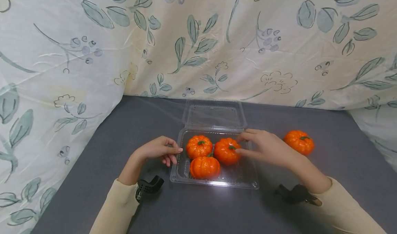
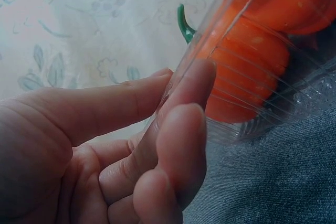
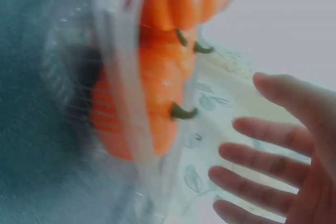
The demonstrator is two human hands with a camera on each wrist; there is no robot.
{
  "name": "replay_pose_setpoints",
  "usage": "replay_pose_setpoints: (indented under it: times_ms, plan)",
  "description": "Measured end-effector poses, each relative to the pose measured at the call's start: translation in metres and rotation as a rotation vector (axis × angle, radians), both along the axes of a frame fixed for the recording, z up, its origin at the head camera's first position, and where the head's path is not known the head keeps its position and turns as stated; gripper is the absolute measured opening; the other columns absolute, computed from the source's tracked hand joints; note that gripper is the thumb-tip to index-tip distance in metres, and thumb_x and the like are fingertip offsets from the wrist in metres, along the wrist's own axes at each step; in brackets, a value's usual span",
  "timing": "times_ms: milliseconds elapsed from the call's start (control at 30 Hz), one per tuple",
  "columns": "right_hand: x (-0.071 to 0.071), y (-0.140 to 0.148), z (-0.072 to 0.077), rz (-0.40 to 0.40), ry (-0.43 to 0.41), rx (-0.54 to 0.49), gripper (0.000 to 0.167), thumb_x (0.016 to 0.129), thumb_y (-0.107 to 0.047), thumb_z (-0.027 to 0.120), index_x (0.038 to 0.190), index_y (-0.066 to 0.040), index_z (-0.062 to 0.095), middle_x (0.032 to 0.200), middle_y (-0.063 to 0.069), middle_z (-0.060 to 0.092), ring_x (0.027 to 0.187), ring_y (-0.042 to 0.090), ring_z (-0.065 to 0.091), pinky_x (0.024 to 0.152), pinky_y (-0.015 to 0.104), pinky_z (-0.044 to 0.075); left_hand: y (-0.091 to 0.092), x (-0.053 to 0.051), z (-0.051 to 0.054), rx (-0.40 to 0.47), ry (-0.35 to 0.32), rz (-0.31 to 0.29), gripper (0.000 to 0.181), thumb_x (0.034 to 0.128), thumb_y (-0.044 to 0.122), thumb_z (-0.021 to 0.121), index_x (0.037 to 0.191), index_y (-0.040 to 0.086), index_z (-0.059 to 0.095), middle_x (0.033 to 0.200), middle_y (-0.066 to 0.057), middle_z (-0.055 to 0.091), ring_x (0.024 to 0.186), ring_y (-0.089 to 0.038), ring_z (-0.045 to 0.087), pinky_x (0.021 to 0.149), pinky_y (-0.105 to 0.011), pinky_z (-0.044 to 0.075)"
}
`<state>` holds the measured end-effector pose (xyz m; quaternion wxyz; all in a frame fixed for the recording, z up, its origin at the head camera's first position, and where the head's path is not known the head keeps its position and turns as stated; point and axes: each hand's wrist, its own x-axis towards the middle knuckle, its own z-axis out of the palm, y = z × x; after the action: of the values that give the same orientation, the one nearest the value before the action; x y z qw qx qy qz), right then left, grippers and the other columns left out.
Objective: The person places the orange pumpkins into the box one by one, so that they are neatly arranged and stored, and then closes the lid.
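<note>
A clear plastic clamshell container (image 1: 240, 173) lies on the table with its lid (image 1: 214, 115) folded back. Inside it are three small orange toy pumpkins with green stems: one at the back left (image 1: 199, 147), one at the right (image 1: 227, 152) and one at the front (image 1: 205, 168). My left hand (image 1: 159, 149) pinches the container's left rim between thumb and forefinger, as the left wrist view (image 2: 173, 87) shows. Over the container's right side my right hand (image 1: 265, 147) is held with fingers spread, close to the right pumpkin. In the right wrist view that hand (image 3: 283, 166) holds nothing.
Another orange pumpkin (image 1: 299, 142) sits on the dark grey table (image 1: 217, 210) to the right, behind my right forearm. A leaf-patterned cloth (image 1: 198, 54) hangs at the back and along the left side. Each wrist carries a black camera mount (image 1: 150, 185).
</note>
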<state>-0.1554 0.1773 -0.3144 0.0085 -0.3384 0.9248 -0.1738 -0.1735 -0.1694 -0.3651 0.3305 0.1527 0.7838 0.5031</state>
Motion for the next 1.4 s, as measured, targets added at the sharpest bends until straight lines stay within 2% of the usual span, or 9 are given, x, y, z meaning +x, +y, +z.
replay_pose_setpoints:
  times_ms: [133,300,433,567,700,1000,1133,1400]
  plan:
    - [0.002,0.008,0.009,0.015,-0.076,0.013,0.015,0.084,-0.035,0.068,0.094,-0.024,0.066,0.086,-0.017,0.061,0.078,0.004,0.057,0.069,0.026,0.05,0.0,0.0,0.0,-0.003,0.003,0.001,0.027,0.0938,0.024,0.055,0.084,-0.001,0.061,0.063,-0.002,0.065,0.046,-0.008,0.055,0.05,-0.027,0.051]
    - [0.005,0.022,0.014,0.032,-0.209,0.027,0.023,0.085,-0.039,0.064,0.099,-0.02,0.065,0.089,-0.017,0.063,0.08,0.0,0.058,0.071,0.027,0.052,-0.001,0.0,0.0,-0.01,0.003,-0.002,0.027,0.0938,0.023,0.055,0.083,0.0,0.061,0.063,-0.001,0.065,0.047,-0.009,0.055,0.05,-0.026,0.05]
    - [0.009,0.033,0.017,0.043,-0.259,0.015,0.031,0.086,-0.043,0.062,0.103,-0.017,0.064,0.094,-0.014,0.064,0.084,0.002,0.06,0.071,0.026,0.052,-0.001,0.0,0.001,-0.014,0.0,0.002,0.027,0.0936,0.024,0.055,0.083,0.0,0.061,0.063,-0.002,0.064,0.047,-0.01,0.055,0.049,-0.026,0.05]
    - [0.014,0.042,0.019,0.023,-0.27,0.04,0.039,0.086,-0.051,0.058,0.105,-0.018,0.063,0.099,-0.01,0.064,0.089,0.008,0.061,0.073,0.028,0.052,0.0,0.0,0.001,-0.011,-0.009,0.004,0.027,0.0935,0.024,0.056,0.084,-0.001,0.061,0.063,-0.002,0.065,0.047,-0.009,0.055,0.049,-0.025,0.05]
    - [0.018,0.05,0.018,-0.004,-0.281,0.06,0.039,0.085,-0.052,0.058,0.105,-0.019,0.063,0.101,-0.01,0.064,0.091,0.012,0.062,0.073,0.032,0.053,0.0,-0.001,0.001,-0.005,-0.015,0.004,0.027,0.0938,0.024,0.055,0.085,-0.001,0.062,0.063,-0.001,0.065,0.047,-0.009,0.055,0.049,-0.026,0.05]
    - [0.023,0.067,0.015,-0.022,-0.278,0.062,0.032,0.087,-0.046,0.059,0.106,-0.021,0.061,0.102,-0.013,0.063,0.09,0.005,0.059,0.072,0.028,0.051,0.0,-0.001,0.001,0.005,-0.031,0.0,0.027,0.0938,0.024,0.055,0.085,0.0,0.061,0.064,-0.002,0.065,0.047,-0.009,0.055,0.05,-0.027,0.051]
    - [0.026,0.075,0.013,-0.038,-0.254,0.066,0.033,0.087,-0.046,0.059,0.108,-0.021,0.061,0.104,-0.012,0.063,0.091,0.007,0.059,0.073,0.03,0.051,0.0,-0.001,0.0,0.005,-0.029,-0.005,0.027,0.0937,0.024,0.055,0.085,-0.001,0.061,0.063,-0.002,0.065,0.046,-0.009,0.055,0.05,-0.026,0.05]
    - [0.034,0.085,0.01,-0.156,-0.244,0.076,0.046,0.083,-0.056,0.058,0.111,-0.02,0.061,0.109,-0.007,0.062,0.094,0.014,0.059,0.075,0.034,0.05,-0.001,-0.001,0.001,0.0,-0.029,-0.002,0.028,0.0935,0.025,0.056,0.086,-0.001,0.062,0.063,-0.001,0.065,0.047,-0.009,0.055,0.05,-0.026,0.05]
